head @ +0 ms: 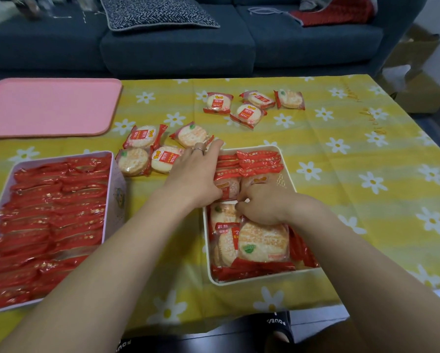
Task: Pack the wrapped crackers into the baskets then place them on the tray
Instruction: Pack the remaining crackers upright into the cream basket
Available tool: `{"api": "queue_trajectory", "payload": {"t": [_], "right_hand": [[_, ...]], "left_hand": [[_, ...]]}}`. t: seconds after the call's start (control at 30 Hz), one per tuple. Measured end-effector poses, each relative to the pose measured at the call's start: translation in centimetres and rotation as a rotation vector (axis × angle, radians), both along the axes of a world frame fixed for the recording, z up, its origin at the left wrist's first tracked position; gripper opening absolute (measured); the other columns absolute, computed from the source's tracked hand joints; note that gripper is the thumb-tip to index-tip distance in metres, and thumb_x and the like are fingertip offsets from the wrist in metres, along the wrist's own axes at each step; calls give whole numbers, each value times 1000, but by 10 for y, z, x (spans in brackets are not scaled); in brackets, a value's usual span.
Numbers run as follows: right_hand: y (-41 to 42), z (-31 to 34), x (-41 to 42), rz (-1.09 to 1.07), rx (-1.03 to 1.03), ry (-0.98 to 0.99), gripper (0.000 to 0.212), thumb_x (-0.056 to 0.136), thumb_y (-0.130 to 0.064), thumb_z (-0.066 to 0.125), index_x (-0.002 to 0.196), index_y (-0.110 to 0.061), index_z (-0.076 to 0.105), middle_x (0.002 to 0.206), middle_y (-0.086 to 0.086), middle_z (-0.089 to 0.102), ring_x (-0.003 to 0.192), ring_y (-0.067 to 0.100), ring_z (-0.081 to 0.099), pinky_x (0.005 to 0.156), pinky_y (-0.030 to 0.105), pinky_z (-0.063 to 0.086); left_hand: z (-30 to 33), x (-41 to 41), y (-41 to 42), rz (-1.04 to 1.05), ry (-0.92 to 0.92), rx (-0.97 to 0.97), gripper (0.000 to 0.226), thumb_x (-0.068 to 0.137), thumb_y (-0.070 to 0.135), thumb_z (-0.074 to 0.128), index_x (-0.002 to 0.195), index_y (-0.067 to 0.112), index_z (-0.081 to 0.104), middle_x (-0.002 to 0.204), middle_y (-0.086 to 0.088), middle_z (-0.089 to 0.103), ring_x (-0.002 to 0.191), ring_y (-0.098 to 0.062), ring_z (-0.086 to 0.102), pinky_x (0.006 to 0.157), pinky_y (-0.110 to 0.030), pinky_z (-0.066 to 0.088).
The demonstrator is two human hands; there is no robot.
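Observation:
A white basket (289, 168) at centre right holds several red-wrapped crackers, some standing on edge at its far end and some lying flat near me. My left hand (196, 174) presses against the standing packs along the basket's left side. My right hand (262, 202) is in the middle of the basket, fingers pinched on a wrapped cracker (226, 188). A pink basket (117, 184) at the left is packed full with rows of wrapped crackers (53, 215). The pink tray (48, 105) lies at the far left with nothing on it.
Loose wrapped crackers lie on the yellow flowered tablecloth (354, 174): one cluster (147, 154) just left of the white basket, another cluster (252, 105) farther back. A dark sofa (178, 47) stands behind the table. Slippered feet (277, 329) show below the table's near edge.

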State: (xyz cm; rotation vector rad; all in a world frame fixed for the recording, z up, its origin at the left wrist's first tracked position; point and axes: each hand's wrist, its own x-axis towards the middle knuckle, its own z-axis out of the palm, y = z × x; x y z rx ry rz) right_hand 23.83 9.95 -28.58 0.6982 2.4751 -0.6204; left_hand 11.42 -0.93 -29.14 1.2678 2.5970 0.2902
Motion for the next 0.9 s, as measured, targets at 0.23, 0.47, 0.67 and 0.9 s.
{"api": "queue_trajectory", "payload": {"t": [0.23, 0.47, 0.67, 0.9], "right_hand": [[4, 7, -2, -43, -57, 140, 23, 86, -24, 69, 108, -23, 70, 103, -7, 65, 101, 17, 60, 91, 30, 50], [3, 22, 3, -67, -84, 270, 40, 78, -22, 78, 116, -24, 66, 81, -14, 57, 78, 8, 57, 69, 20, 46], [6, 38, 11, -144, -122, 384, 35, 73, -13, 75, 107, -21, 71, 72, -6, 64, 73, 16, 64, 68, 29, 53], [16, 58, 25, -425, -419, 674, 22, 81, -3, 67, 99, -15, 69, 73, 5, 54, 62, 15, 54, 54, 23, 47]], "left_hand": [[-1, 2, 2, -12, 58, 28, 98, 78, 34, 78, 155, 28, 18, 146, -12, 39, 133, -34, 42, 105, -45, 41], [1, -2, -1, 15, -58, 58, 105, 75, 35, 81, 156, 32, 14, 149, -11, 37, 135, -34, 40, 108, -48, 42], [13, -7, -3, 51, -250, 207, 94, 79, 33, 76, 154, 34, 19, 148, -10, 36, 139, -30, 33, 112, -48, 37], [40, -6, -5, 154, -549, 522, 44, 89, 31, 69, 127, 31, 48, 128, 5, 51, 119, -11, 50, 84, -24, 43]]}}
